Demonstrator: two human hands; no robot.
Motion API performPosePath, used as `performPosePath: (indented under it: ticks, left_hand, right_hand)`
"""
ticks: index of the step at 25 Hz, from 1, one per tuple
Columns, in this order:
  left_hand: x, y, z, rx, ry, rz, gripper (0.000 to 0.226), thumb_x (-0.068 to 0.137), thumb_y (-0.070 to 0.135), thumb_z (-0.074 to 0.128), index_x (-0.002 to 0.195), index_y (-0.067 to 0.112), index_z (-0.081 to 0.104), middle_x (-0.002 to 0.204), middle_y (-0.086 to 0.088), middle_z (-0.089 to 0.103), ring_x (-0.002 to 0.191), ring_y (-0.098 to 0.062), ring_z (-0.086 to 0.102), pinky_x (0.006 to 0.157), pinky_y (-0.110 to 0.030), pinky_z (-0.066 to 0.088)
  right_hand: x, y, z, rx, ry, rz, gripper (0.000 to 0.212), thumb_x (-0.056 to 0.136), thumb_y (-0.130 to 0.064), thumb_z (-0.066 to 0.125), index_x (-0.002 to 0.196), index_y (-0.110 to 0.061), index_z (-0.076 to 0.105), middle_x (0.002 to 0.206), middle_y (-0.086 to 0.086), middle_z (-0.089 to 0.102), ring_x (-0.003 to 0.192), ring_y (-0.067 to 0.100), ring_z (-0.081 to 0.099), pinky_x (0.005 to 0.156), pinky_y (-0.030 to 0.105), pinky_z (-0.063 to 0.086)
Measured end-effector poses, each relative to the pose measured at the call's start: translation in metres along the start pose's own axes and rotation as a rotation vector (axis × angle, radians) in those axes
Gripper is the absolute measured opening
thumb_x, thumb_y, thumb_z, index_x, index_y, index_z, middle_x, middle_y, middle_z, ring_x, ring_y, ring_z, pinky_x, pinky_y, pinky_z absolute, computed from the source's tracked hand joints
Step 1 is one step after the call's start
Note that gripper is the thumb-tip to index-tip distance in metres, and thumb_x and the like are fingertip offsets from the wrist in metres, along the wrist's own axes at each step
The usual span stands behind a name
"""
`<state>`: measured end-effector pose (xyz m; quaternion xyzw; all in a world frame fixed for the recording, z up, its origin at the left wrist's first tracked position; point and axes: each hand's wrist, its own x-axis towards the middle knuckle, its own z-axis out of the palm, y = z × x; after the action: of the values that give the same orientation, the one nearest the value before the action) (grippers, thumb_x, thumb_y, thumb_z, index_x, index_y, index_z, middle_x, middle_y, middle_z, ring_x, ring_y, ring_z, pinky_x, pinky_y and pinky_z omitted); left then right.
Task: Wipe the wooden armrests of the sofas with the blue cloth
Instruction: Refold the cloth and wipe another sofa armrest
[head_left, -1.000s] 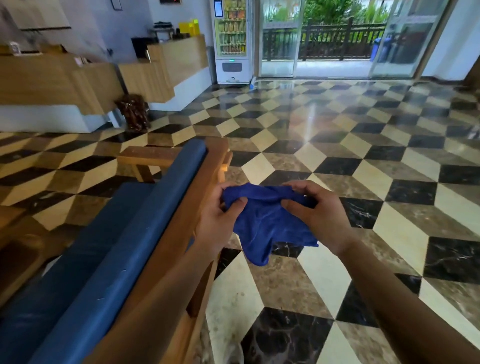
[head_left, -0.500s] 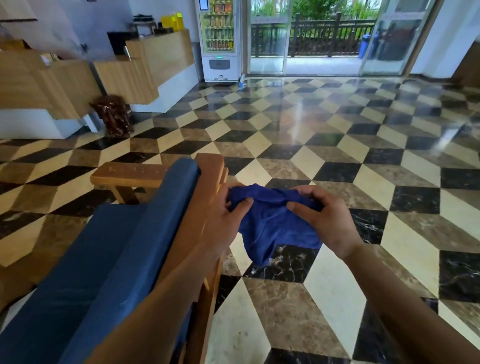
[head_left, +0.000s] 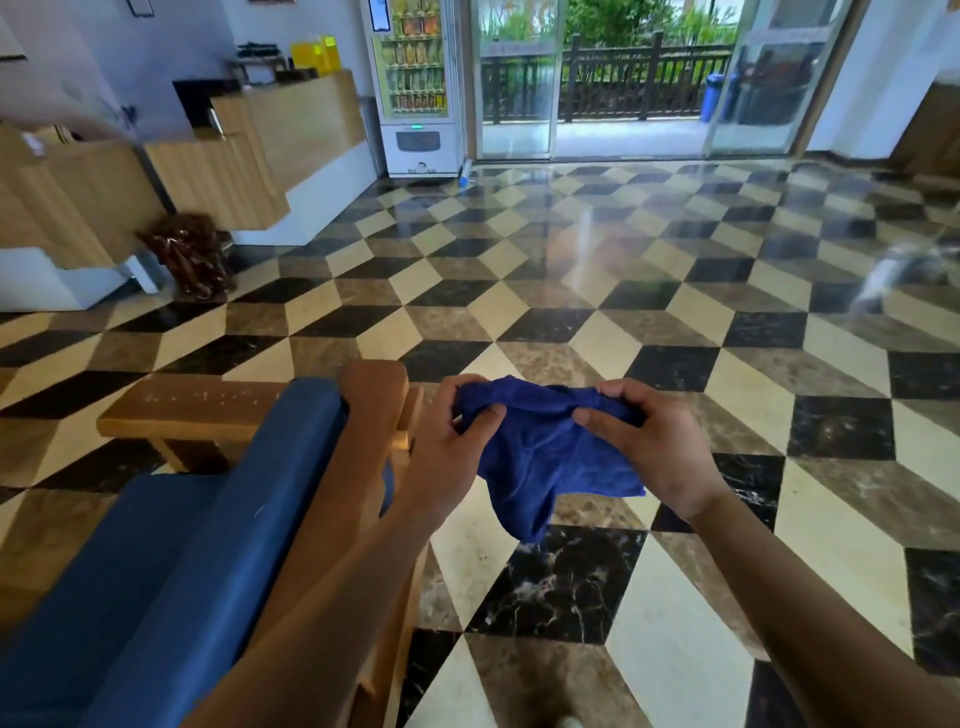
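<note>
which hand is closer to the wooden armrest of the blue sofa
Left. The left hand grips the blue cloth right beside the blue-cushioned sofa's wooden frame, nearest the flat wooden armrest. The right hand holds the cloth's other end, farther out over the floor.

Lobby — reception counter (head_left: 291, 124), vending machine (head_left: 415, 83)

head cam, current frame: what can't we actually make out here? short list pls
- Sofa: bottom and left edges cut it off; the left forearm covers part of its wooden frame. Only one armrest shows.
- Blue cloth: bunched between left hand and right hand; fingers hide its upper edge.
- Reception desk: left end motion-blurred.
- Vending machine: products too small to read.
</note>
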<state>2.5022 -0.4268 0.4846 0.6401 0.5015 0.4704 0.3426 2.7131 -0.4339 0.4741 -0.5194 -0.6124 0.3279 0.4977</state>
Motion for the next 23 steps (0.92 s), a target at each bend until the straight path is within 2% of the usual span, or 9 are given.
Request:
performPosePath:
  ticks: [5, 7, 9, 11, 13, 15, 18, 20, 23]
  left_hand:
    - [0.082, 0.019, 0.041, 0.097, -0.106, 0.058, 0.028, 0.098, 0.003, 0.059, 0.123, -0.009, 0.058, 0.079, 0.018, 0.043, 0.068, 0.040, 0.041, 0.068, 0.010, 0.032]
    - [0.110, 0.016, 0.056, 0.070, -0.092, 0.033, 0.027, 0.100, 0.006, 0.058, 0.125, -0.004, 0.057, 0.081, 0.018, 0.045, 0.066, 0.039, 0.040, 0.068, 0.010, 0.032]
    - [0.139, 0.007, 0.070, 0.069, -0.062, -0.008, 0.020, 0.101, 0.012, 0.057, 0.121, 0.010, 0.055, 0.085, 0.018, 0.048, 0.069, 0.037, 0.044, 0.066, 0.009, 0.035]
    - [0.172, -0.007, 0.085, 0.030, -0.024, -0.051, 0.014, 0.101, 0.016, 0.057, 0.109, 0.025, 0.051, 0.089, 0.017, 0.054, 0.073, 0.029, 0.052, 0.067, 0.004, 0.042]
    - [0.207, -0.030, 0.096, -0.045, 0.001, -0.070, 0.019, 0.100, 0.019, 0.059, 0.102, 0.036, 0.049, 0.093, 0.016, 0.059, 0.078, 0.018, 0.059, 0.071, -0.006, 0.050]
    - [0.242, -0.056, 0.104, -0.044, 0.046, -0.067, 0.019, 0.099, 0.022, 0.060, 0.102, 0.038, 0.050, 0.090, 0.022, 0.064, 0.082, 0.013, 0.061, 0.072, -0.010, 0.052]
    - [0.300, -0.088, 0.108, -0.075, 0.109, -0.056, 0.018, 0.099, 0.025, 0.060, 0.103, 0.040, 0.051, 0.089, 0.037, 0.063, 0.086, 0.011, 0.063, 0.071, -0.005, 0.049]
    - [0.340, -0.104, 0.106, -0.097, 0.146, -0.052, 0.015, 0.099, 0.028, 0.059, 0.102, 0.041, 0.052, 0.089, 0.037, 0.063, 0.087, 0.010, 0.063, 0.072, -0.006, 0.049]
    - [0.410, -0.128, 0.097, -0.150, 0.139, -0.064, 0.014, 0.099, 0.027, 0.059, 0.101, 0.039, 0.053, 0.090, 0.031, 0.065, 0.087, 0.005, 0.064, 0.074, -0.011, 0.051]
  right_hand:
    - [0.092, 0.031, -0.046, -0.024, -0.004, 0.033, 0.010, 0.085, -0.031, 0.077, 0.082, -0.039, 0.071, 0.076, -0.012, 0.071, 0.069, 0.005, 0.064, 0.060, 0.018, 0.049]
    - [0.124, 0.044, -0.056, -0.022, -0.006, 0.061, 0.007, 0.084, -0.034, 0.077, 0.082, -0.031, 0.071, 0.074, -0.006, 0.070, 0.067, 0.009, 0.062, 0.060, 0.022, 0.047]
    - [0.152, 0.057, -0.060, -0.027, -0.007, 0.074, 0.011, 0.084, -0.036, 0.077, 0.080, -0.027, 0.071, 0.073, -0.003, 0.069, 0.066, 0.011, 0.060, 0.060, 0.024, 0.046]
    - [0.180, 0.069, -0.064, -0.052, -0.005, 0.084, 0.018, 0.084, -0.041, 0.075, 0.080, -0.025, 0.070, 0.072, -0.001, 0.067, 0.066, 0.017, 0.060, 0.060, 0.028, 0.045]
    - [0.212, 0.080, -0.065, -0.085, 0.001, 0.091, 0.024, 0.085, -0.046, 0.072, 0.079, -0.024, 0.068, 0.072, 0.002, 0.066, 0.068, 0.020, 0.059, 0.061, 0.032, 0.045]
    - [0.245, 0.092, -0.060, -0.073, -0.015, 0.103, 0.022, 0.085, -0.045, 0.072, 0.080, -0.024, 0.067, 0.074, 0.003, 0.066, 0.072, 0.023, 0.061, 0.064, 0.039, 0.049]
    - [0.304, 0.112, -0.048, -0.049, -0.095, 0.126, 0.016, 0.080, -0.035, 0.080, 0.086, -0.026, 0.068, 0.084, 0.001, 0.070, 0.081, 0.025, 0.066, 0.076, 0.047, 0.055]
    - [0.348, 0.124, -0.038, -0.064, -0.160, 0.122, 0.021, 0.077, -0.027, 0.083, 0.090, -0.027, 0.067, 0.089, -0.006, 0.071, 0.085, 0.019, 0.068, 0.080, 0.046, 0.059]
    - [0.421, 0.137, -0.023, -0.104, -0.187, 0.083, 0.025, 0.075, -0.020, 0.085, 0.087, -0.033, 0.067, 0.085, -0.016, 0.072, 0.076, 0.004, 0.067, 0.074, 0.034, 0.058]
